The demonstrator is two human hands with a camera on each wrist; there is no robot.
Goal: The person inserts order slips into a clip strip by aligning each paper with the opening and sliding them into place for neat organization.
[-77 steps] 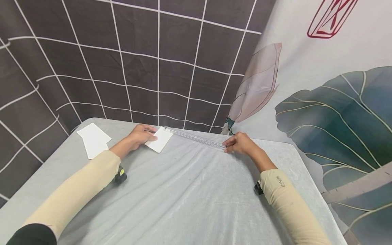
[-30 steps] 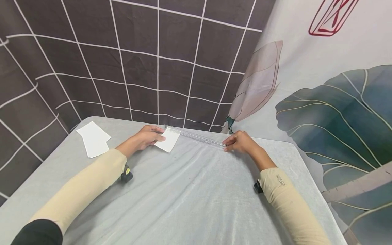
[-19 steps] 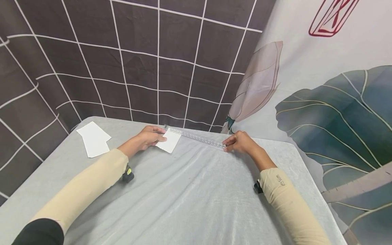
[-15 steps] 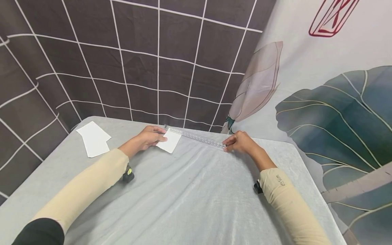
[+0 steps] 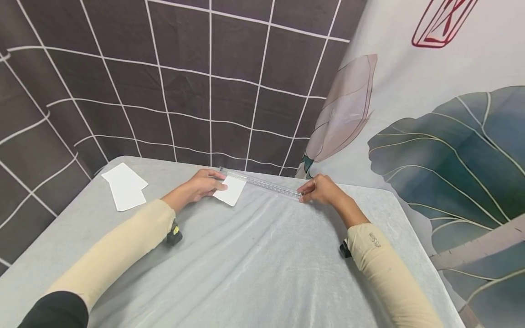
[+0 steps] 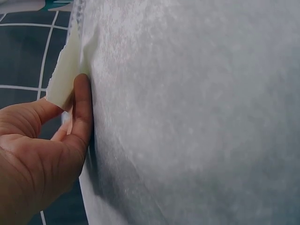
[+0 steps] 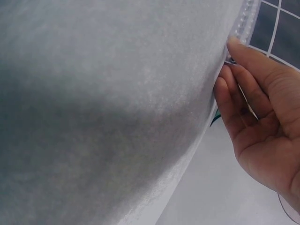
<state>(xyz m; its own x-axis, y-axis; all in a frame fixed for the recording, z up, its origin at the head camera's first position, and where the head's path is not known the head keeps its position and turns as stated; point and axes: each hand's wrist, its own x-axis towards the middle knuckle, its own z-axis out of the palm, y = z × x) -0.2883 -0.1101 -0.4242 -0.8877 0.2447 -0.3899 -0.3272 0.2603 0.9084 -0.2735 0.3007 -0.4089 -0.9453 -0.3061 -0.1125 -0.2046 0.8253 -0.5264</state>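
My left hand [image 5: 201,185] pinches a small white sheet of paper [image 5: 230,191] between thumb and fingers; one edge of it looks ragged. In the left wrist view the paper [image 6: 65,70] tilts up off the cloth. A long clear plastic strip with a row of small bumps [image 5: 268,185] lies along the far table edge. The paper's upper edge meets this strip near its left end; whether it slots in or only overlaps, I cannot tell. My right hand [image 5: 323,190] grips the right end of the strip, also seen in the right wrist view, where the bumpy strip [image 7: 244,23] passes under the thumb.
Two overlapping white sheets [image 5: 125,187] lie at the left back of the table. A pale grey cloth [image 5: 254,264] with creases covers the table. Behind it hangs a dark curtain with white grid lines [image 5: 184,91]; a leaf-patterned curtain [image 5: 459,173] hangs at the right.
My left hand has slid to the right with the small white paper, along the clear strip. The right hand and the strip have stayed almost in place.
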